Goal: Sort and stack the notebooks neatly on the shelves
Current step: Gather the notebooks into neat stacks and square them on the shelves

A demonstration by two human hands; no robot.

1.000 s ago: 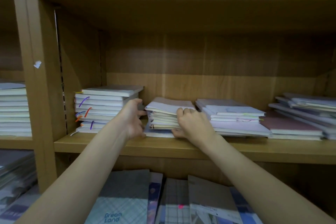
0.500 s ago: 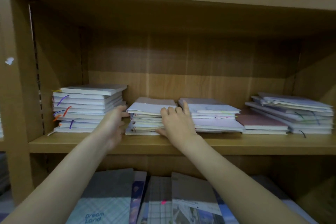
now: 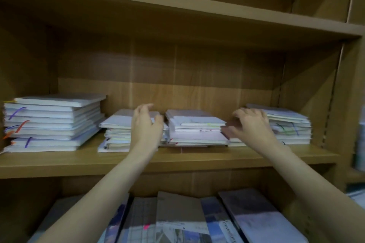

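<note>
Nearest the camera, two bare forearms reach up from the bottom corners toward the middle shelf (image 3: 177, 161). Below that shelf's front edge, a row of larger books (image 3: 177, 221) lies on the lower shelf.

The left hand (image 3: 145, 126) is raised in front of the second stack of notebooks (image 3: 116, 132), fingers spread and loosely curved, thumb out toward the right; it holds nothing, and whether it touches the stack's right side cannot be told through the blur. The right hand (image 3: 251, 124) hovers palm down, fingers spread, over a low maroon-covered notebook (image 3: 230, 128); it is relaxed and grips nothing, and contact there is unclear.

Between the two hands sits the middle stack (image 3: 195, 130), its pale covers stepped unevenly, smaller ones on top. The tall stack (image 3: 53, 122) by the shelf's left end has purple and orange ribbon markers hanging from its page edges. The right stack (image 3: 288, 126), near the shelf's right end, is skewed, with thin coloured ribbons showing. All the stacks rest on the middle shelf, set back from its front edge.
</note>
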